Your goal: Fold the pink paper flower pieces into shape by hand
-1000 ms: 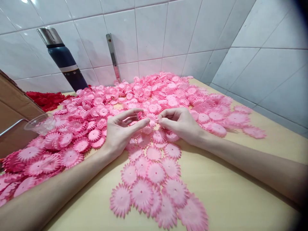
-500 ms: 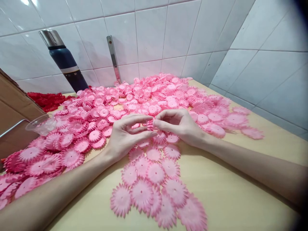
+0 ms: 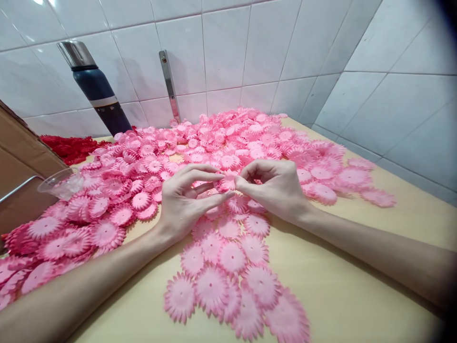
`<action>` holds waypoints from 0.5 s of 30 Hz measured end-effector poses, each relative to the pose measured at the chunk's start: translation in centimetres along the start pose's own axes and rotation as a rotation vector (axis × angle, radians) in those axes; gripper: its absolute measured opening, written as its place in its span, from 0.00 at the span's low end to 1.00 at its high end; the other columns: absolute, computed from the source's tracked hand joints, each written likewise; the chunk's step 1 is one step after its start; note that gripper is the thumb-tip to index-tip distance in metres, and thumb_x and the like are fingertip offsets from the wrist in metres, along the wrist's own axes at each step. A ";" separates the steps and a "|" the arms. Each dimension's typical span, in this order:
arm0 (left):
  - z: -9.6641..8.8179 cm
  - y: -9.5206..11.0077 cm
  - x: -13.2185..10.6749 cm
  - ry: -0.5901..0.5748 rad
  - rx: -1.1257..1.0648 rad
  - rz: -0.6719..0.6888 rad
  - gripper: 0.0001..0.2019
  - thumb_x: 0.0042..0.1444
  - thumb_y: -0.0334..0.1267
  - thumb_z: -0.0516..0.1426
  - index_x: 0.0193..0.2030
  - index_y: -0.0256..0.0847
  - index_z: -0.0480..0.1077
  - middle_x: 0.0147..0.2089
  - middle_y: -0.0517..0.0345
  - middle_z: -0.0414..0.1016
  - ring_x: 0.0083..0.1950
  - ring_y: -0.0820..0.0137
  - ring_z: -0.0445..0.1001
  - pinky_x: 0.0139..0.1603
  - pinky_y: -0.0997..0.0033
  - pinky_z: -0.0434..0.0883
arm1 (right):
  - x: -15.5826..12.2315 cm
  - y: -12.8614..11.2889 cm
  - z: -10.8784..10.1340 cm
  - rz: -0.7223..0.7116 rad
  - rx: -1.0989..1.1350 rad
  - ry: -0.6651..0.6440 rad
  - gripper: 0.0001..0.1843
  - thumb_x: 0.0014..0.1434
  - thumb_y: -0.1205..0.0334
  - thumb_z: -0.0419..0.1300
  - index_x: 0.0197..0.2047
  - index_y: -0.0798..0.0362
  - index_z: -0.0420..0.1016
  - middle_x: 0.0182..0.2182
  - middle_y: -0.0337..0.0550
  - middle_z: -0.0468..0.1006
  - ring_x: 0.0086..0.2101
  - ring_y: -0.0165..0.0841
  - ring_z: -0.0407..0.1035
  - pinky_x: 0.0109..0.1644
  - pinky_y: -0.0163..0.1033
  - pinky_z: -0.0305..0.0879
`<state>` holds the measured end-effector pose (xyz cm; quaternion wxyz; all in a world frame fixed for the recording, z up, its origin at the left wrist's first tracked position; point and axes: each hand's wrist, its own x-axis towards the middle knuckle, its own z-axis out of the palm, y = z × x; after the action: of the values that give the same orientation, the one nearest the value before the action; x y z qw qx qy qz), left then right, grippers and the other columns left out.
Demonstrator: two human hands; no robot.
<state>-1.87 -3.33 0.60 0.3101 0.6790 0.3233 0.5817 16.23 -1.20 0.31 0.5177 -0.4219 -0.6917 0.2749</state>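
Both hands meet over the middle of a big heap of pink flower-shaped cut-outs (image 3: 250, 143) on a pale wooden table (image 3: 350, 286). My left hand (image 3: 185, 197) and my right hand (image 3: 276, 186) both pinch one small pink flower piece (image 3: 225, 183) between thumb and fingertips, a little above the heap. Several flat pink flowers (image 3: 228, 281) lie spread in rows nearer to me, just below my wrists.
A dark blue flask with a steel cap (image 3: 94, 90) stands at the tiled wall, next to a metal strip (image 3: 168, 83). Red flower pieces (image 3: 67, 145) lie at the back left. A clear plastic cup (image 3: 59, 183) and a cardboard box (image 3: 19, 166) sit at the left.
My hands have drawn closer together and now both pinch the same pink flower piece; a second ago my right hand was closed apart from the left fingers.
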 end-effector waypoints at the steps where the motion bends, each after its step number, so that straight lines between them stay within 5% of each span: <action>1: 0.0 0.0 0.0 0.013 -0.001 0.012 0.13 0.41 0.31 0.70 0.36 0.41 0.78 0.42 0.55 0.75 0.45 0.69 0.76 0.42 0.70 0.81 | -0.1 -0.1 0.1 -0.020 -0.019 0.026 0.07 0.47 0.67 0.64 0.21 0.52 0.71 0.19 0.38 0.73 0.21 0.27 0.64 0.24 0.35 0.62; 9: 0.5 0.0 0.3 0.146 0.002 0.029 0.10 0.43 0.33 0.69 0.29 0.39 0.71 0.43 0.57 0.74 0.44 0.69 0.77 0.45 0.66 0.80 | -0.4 -0.6 0.4 -0.140 -0.119 0.135 0.11 0.47 0.67 0.64 0.19 0.49 0.67 0.17 0.37 0.71 0.20 0.28 0.62 0.23 0.38 0.59; 15: -1.2 -1.1 1.4 0.366 0.087 0.028 0.08 0.46 0.32 0.67 0.33 0.41 0.73 0.41 0.59 0.77 0.48 0.69 0.77 0.53 0.64 0.75 | 0.0 0.2 -0.1 -0.059 -0.061 0.228 0.13 0.49 0.65 0.66 0.19 0.49 0.67 0.18 0.38 0.69 0.20 0.29 0.60 0.22 0.39 0.56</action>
<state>-2.95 -1.48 0.66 0.2082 0.5789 0.3895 0.6855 16.43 -1.13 0.20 0.5876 -0.4455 -0.6486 0.1887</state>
